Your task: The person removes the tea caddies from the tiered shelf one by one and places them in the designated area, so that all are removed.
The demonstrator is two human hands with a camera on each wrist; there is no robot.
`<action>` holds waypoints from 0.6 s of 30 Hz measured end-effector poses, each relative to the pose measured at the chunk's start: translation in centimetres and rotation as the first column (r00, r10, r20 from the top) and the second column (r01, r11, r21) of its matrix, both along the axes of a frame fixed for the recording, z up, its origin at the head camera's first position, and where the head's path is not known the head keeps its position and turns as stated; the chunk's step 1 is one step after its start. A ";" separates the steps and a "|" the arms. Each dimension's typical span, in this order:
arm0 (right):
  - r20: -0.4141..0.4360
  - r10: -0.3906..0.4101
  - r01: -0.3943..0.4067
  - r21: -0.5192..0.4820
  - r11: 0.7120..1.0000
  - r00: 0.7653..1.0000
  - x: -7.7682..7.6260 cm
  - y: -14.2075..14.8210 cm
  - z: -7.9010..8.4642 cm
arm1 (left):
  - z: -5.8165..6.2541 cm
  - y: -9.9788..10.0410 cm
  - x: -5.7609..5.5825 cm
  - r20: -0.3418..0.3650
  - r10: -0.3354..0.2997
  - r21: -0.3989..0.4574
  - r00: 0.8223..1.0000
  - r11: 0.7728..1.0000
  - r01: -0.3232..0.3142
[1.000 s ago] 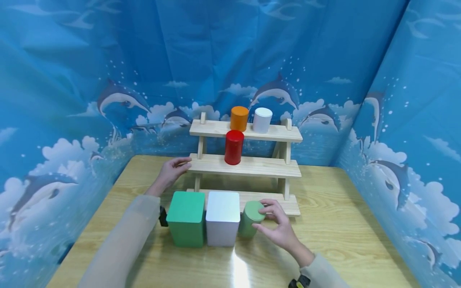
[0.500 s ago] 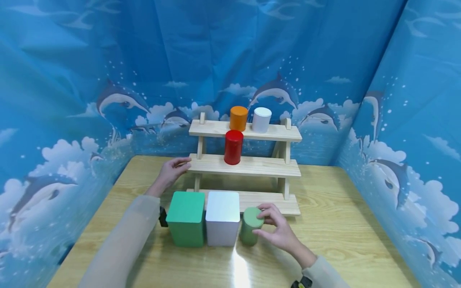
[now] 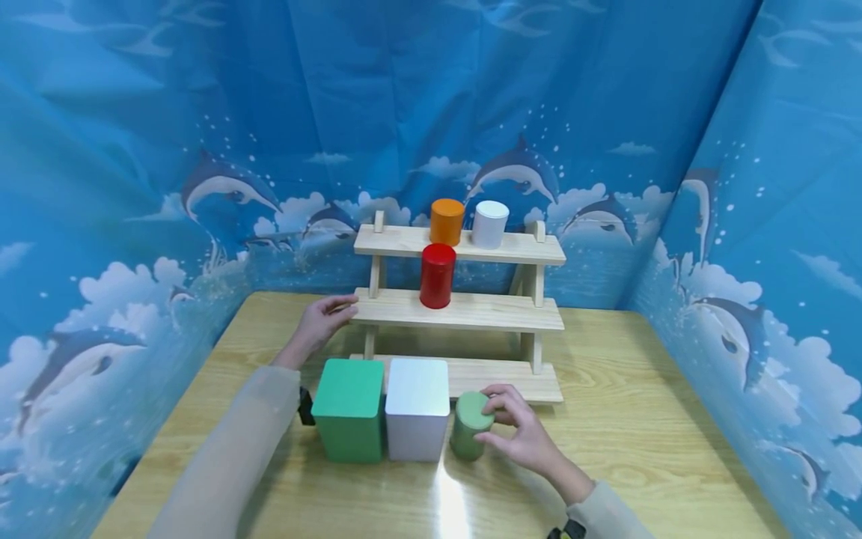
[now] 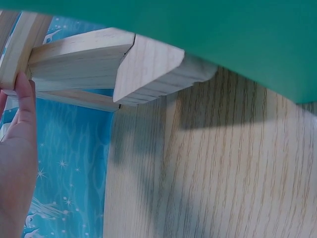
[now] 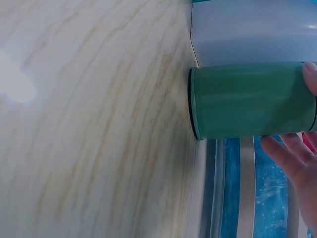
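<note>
In the head view my right hand (image 3: 521,434) holds a green cylindrical tin (image 3: 468,438) near its lid, thumb on the near side and fingers on the far side. The tin (image 5: 247,101) stands upright on the table beside a silvery-white square tin (image 3: 417,419). Left of that stands a green square tin (image 3: 349,419). My left hand (image 3: 319,326) pinches the left end of the middle plank of a three-tier wooden stand (image 3: 498,311). A red tin (image 3: 437,277) stands on that plank. Orange (image 3: 447,223) and white (image 3: 489,226) tins are on the top tier.
The wooden table (image 3: 606,434) runs up to a blue dolphin-print curtain (image 3: 404,112) behind the stand and along the sides. Both square tins cover part of the stand's lowest plank (image 3: 498,378).
My right hand and the green cylindrical tin have moved slightly toward me, then stayed nearly still. My left hand keeps its place at the stand.
</note>
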State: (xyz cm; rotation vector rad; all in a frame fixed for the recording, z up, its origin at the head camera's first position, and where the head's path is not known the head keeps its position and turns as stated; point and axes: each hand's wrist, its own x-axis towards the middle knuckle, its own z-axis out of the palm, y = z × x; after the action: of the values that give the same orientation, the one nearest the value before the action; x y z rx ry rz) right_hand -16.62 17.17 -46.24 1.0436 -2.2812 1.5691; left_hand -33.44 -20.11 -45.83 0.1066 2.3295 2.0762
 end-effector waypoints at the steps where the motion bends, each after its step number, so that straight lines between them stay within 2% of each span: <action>1: -0.008 0.001 -0.001 0.003 1.000 1.000 0.0 0.1 0.0 | 0.0 0.0 0.0 0.000 -0.002 0.002 1.000 1.000 0.002; 12: 0.013 -0.001 0.001 0.014 1.000 1.000 -0.1 0.6 0.5 | 0.1 -0.1 0.3 0.002 -0.008 -0.007 1.000 1.000 0.008; 18: -0.045 0.024 -0.025 -0.028 0.999 0.999 -0.5 1.0 1.3 | 0.3 0.1 0.3 0.008 -0.009 0.005 1.000 1.000 0.009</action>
State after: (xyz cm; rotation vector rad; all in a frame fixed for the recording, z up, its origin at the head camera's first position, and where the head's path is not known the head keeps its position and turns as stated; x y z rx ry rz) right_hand -17.11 18.18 -44.95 1.0925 -2.2192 1.5663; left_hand -33.12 -20.06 -45.53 0.1090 2.3148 2.0751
